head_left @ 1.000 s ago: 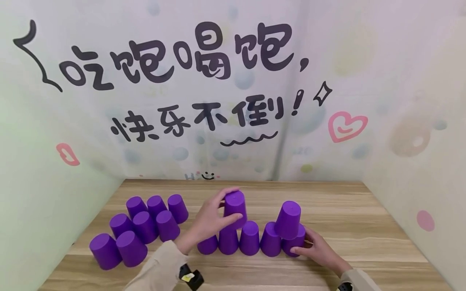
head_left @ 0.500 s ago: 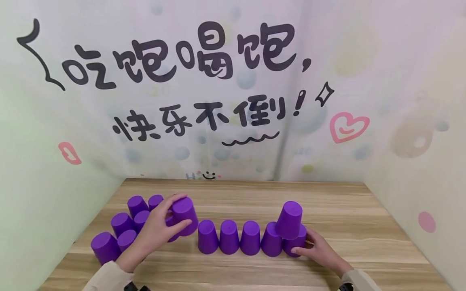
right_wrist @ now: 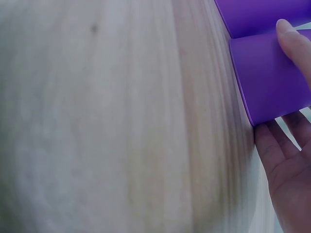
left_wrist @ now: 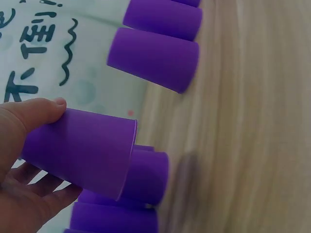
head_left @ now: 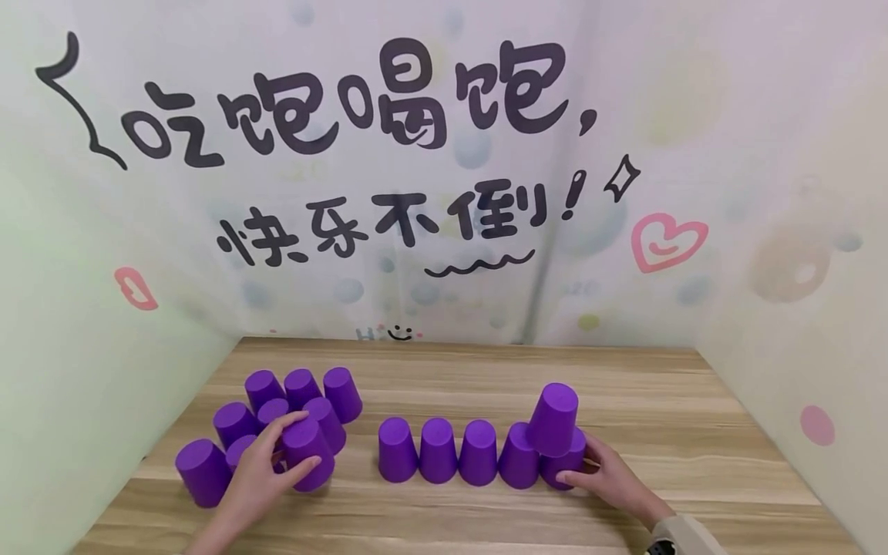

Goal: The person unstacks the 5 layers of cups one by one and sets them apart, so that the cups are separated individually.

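Observation:
In the head view my left hand (head_left: 255, 479) holds an upside-down purple cup (head_left: 310, 456) between thumb and fingers, in front of the left group of cups. The left wrist view shows this held cup (left_wrist: 82, 150) with its rim raised off the wooden table. My right hand (head_left: 616, 482) grips the end cup (head_left: 559, 470) of a row of upside-down purple cups, thumb in front and fingers behind. Another cup (head_left: 553, 420) sits on top, bridging that end cup and its neighbour (head_left: 518, 459). In the right wrist view the gripped cup (right_wrist: 269, 77) has its rim on the table.
Several more upside-down purple cups stand clustered at the left, such as the front one (head_left: 203, 474) and the far one (head_left: 343, 395). The row's left end cup (head_left: 397, 451) stands right of them. Behind the wooden table (head_left: 458, 524) hangs a printed backdrop (head_left: 444, 308).
My left hand has carried its cup from above the row leftward and down to the front of the left cluster. My right hand keeps its grip on the end cup.

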The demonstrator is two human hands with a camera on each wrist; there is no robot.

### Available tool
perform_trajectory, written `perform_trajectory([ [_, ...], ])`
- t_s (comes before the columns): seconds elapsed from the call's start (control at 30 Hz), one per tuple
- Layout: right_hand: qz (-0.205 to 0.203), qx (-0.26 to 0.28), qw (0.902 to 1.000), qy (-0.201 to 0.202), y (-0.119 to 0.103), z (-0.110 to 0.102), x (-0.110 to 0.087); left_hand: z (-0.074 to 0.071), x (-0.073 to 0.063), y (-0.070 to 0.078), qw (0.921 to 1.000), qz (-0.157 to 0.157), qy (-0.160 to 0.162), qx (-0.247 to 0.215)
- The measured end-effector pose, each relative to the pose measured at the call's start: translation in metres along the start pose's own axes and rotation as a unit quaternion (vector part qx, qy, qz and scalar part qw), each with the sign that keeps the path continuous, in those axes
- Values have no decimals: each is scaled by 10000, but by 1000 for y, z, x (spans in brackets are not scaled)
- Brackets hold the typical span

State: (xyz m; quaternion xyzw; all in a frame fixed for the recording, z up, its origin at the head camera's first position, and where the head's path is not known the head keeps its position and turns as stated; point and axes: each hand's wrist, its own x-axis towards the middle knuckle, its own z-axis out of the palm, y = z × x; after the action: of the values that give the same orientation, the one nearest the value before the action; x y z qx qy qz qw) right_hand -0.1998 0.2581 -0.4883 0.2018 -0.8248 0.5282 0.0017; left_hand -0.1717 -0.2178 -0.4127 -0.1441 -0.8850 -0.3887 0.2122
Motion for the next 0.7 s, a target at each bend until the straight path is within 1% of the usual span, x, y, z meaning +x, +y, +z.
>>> perform_trajectory([
  [0.13,-5,-41,10000,6,1,0,0,9,-6,-11,9995,188,121,216],
  [0.2,40,-34,10000,-2,1,0,0,13,-9,-16,9991,214,167,333],
  [0.27,53,-42,10000,-17,1,0,1,15,-11,-21,9990,166,164,376],
  [0.33,107,-13,9999,-7,0,1,1,17,-13,-24,9992,47,124,383],
  [0.47,205,23,9998,-29,0,0,1,20,-15,-27,9989,-114,65,455],
  [0.7,152,-26,9999,-26,1,0,0,21,-15,-27,9989,-171,-5,431],
])
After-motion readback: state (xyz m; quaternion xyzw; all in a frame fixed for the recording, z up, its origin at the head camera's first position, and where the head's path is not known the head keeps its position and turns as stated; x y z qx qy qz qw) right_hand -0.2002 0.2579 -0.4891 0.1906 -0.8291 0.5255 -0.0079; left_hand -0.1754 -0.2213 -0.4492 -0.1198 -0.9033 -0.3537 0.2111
